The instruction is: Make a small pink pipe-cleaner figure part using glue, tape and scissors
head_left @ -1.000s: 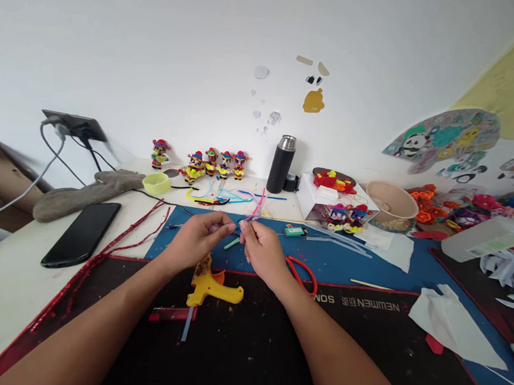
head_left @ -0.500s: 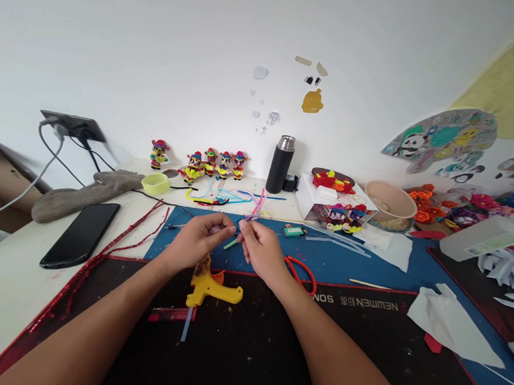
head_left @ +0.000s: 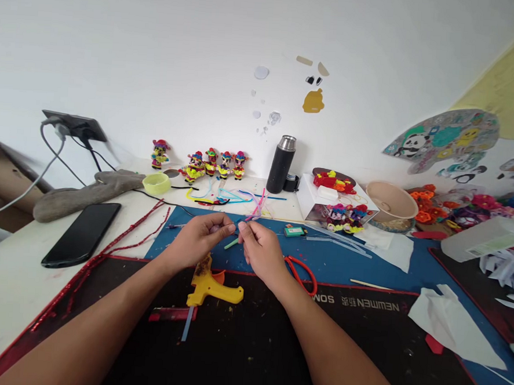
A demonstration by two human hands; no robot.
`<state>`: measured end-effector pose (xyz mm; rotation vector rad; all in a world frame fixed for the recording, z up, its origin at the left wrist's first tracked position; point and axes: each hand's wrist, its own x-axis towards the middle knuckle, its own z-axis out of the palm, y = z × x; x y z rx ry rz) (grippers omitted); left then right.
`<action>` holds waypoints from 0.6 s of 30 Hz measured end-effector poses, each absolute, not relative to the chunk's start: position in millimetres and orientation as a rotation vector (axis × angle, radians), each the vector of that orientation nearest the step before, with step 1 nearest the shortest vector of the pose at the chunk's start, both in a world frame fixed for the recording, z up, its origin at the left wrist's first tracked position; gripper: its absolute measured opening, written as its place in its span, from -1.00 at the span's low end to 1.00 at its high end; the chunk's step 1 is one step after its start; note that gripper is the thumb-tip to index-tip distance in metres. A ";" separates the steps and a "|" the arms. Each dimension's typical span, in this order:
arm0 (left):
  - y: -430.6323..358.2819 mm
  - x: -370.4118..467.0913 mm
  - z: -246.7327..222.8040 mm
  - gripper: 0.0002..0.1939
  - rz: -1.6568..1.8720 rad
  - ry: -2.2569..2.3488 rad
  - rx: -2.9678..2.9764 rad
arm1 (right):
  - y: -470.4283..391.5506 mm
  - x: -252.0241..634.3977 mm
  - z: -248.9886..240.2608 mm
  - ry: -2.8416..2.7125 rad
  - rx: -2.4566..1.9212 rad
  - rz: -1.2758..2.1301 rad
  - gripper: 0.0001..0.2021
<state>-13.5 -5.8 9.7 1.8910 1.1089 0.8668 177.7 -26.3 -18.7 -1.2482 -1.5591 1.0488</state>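
- The left hand (head_left: 199, 239) and right hand (head_left: 260, 248) have barely moved in the last second, fingertips meeting, pinching something too small to identify.
- That piece stays above the blue mat (head_left: 335, 258), beyond the yellow glue gun (head_left: 211, 288): fine work continues.

5 figurines (head_left: 210, 162) at wall, 1 flask (head_left: 282, 164), 1 phone (head_left: 81, 233), 1 glue gun (head_left: 211, 287), 1 bowl (head_left: 391, 202).

Glue gun (head_left: 214, 287) beneath hands

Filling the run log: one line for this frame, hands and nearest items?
left hand: pinching small piece, unclear | right hand: fingertips meeting left's | yellow glue gun: lying below hands | red-handled scissors: beside right hand
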 end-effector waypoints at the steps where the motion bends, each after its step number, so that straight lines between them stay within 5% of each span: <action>1: -5.6 -13.8 9.2 -0.53 0.869 1.116 1.895 | -26.4 177.8 -18.8 -1.568 -1.255 1.047 -0.49; 18: -4.6 -14.1 14.0 -0.53 0.886 1.035 1.750 | -27.6 178.2 -18.3 -1.595 -1.245 1.018 -0.45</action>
